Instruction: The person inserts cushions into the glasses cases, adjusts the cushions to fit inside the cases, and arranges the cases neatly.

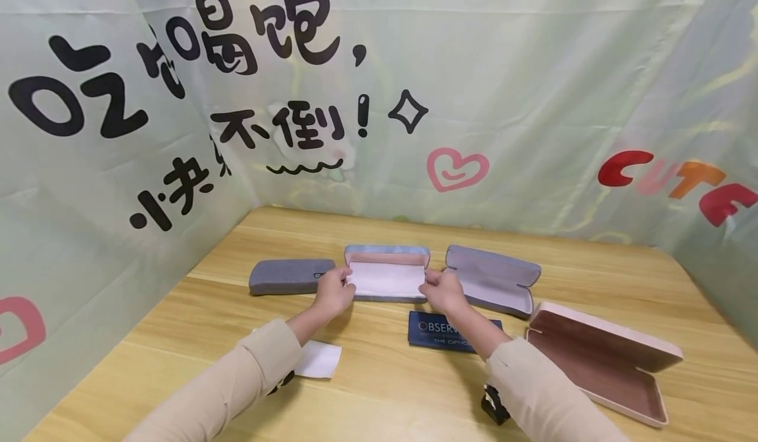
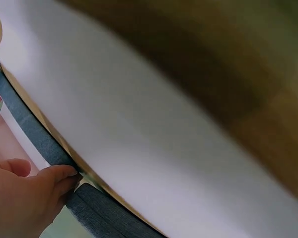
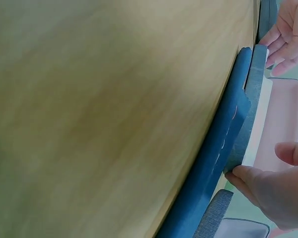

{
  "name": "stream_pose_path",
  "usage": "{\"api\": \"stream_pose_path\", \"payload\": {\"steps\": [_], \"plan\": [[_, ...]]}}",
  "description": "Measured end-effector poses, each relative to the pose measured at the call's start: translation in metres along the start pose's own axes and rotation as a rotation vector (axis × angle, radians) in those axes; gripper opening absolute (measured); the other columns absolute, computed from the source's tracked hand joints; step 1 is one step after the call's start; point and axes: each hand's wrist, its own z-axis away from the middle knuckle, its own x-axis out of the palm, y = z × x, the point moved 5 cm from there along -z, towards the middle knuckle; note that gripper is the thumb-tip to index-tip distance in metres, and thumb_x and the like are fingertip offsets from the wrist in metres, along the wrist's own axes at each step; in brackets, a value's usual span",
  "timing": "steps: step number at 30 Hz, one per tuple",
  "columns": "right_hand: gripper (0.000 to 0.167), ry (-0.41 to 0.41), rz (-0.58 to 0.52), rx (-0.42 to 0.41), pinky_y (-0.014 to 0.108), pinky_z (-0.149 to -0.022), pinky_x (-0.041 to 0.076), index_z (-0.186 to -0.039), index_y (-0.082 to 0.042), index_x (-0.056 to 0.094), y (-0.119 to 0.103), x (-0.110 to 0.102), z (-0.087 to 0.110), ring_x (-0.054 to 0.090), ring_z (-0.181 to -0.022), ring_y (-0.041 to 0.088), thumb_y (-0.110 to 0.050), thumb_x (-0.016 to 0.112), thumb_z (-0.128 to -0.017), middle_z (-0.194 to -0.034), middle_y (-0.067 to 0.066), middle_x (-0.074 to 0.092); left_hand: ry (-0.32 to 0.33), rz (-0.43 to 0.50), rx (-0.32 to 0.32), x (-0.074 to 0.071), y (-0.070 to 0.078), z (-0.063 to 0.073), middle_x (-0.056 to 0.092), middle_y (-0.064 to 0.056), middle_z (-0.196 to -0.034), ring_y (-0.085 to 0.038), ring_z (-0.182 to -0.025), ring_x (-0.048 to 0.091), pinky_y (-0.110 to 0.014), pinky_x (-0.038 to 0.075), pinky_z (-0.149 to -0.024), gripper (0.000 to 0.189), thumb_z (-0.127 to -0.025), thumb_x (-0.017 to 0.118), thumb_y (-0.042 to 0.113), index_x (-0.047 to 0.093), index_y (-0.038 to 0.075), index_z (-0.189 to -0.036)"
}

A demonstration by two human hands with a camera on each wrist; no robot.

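Sleeves (image 1: 551, 392) are what I'd watch first: they hang low over the bench (image 1: 385, 396), and a lazy swing of the right one could bump the pink case (image 1: 616, 337). The paper (image 1: 321, 361) by the left forearm is partly covered and could get dragged too. Next, the blue cloth (image 1: 441, 331) lies just in front of the middle case (image 1: 387, 281), so pulling that case back would probably ruck it up.

Left hand (image 1: 335, 294) has one end of the middle case and right hand (image 1: 444, 291) the other, each grip partly closed, thumb and fingers on the end. It stands open between them; can't tell if it's lifted at all. Uneven pull would tip it, and if the lid snapped down those thumbs could get nipped. Can't tell whether the pale layer inside is lining or loose; if loose, it might slip out.

Further over, the right case (image 1: 494, 271) and left case (image 1: 290, 276) sit close beside the hands, so spreading the fingers could knock either one.
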Motion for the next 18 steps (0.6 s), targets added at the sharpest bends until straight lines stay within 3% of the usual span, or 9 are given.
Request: {"api": "stream_pose_path", "payload": {"steps": [1, 5, 9, 18], "plan": [[0.047, -0.002, 0.001, -0.003, 0.036, -0.092, 0.046, -0.134, 0.009, 0.036, 0.000, 0.000, 0.000, 0.043, -0.126, 0.035, -0.004, 0.049, -0.091, -0.144, 0.021, 0.033, -0.001, 0.004, 0.005, 0.000, 0.000, 0.001, 0.056, -0.029, -0.121, -0.035, -0.114, 0.055, -0.041, 0.045, -0.097, 0.037, -0.082, 0.049, -0.005, 0.054, -0.015, -0.117], [0.047, -0.004, 0.012, -0.007, 0.035, -0.089, 0.046, -0.134, 0.009, 0.038, 0.001, 0.000, 0.003, 0.046, -0.124, 0.034, -0.005, 0.050, -0.091, -0.141, 0.022, 0.037, -0.001, -0.003, 0.041, -0.002, -0.001, 0.005, 0.055, -0.030, -0.122, -0.037, -0.119, 0.051, -0.041, 0.044, -0.097, 0.037, -0.082, 0.050, -0.005, 0.053, -0.015, -0.117], [0.047, -0.009, 0.014, -0.008, 0.039, -0.094, 0.046, -0.133, 0.009, 0.039, 0.002, 0.000, 0.006, 0.039, -0.129, 0.035, -0.005, 0.051, -0.091, -0.139, 0.023, 0.040, -0.004, 0.004, 0.056, -0.005, -0.002, 0.010, 0.054, -0.031, -0.122, -0.037, -0.120, 0.050, -0.042, 0.044, -0.097, 0.037, -0.082, 0.051, -0.005, 0.052, -0.016, -0.117], [0.046, -0.022, 0.018, -0.033, 0.042, -0.097, 0.044, -0.133, 0.010, 0.039, 0.002, 0.001, 0.012, 0.040, -0.127, 0.038, -0.004, 0.050, -0.090, -0.138, 0.024, 0.040, -0.045, 0.075, 0.008, -0.006, -0.006, 0.018, 0.047, -0.032, -0.130, -0.039, -0.124, 0.045, -0.040, 0.044, -0.096, 0.041, -0.085, 0.052, -0.005, 0.047, -0.014, -0.124]]}}
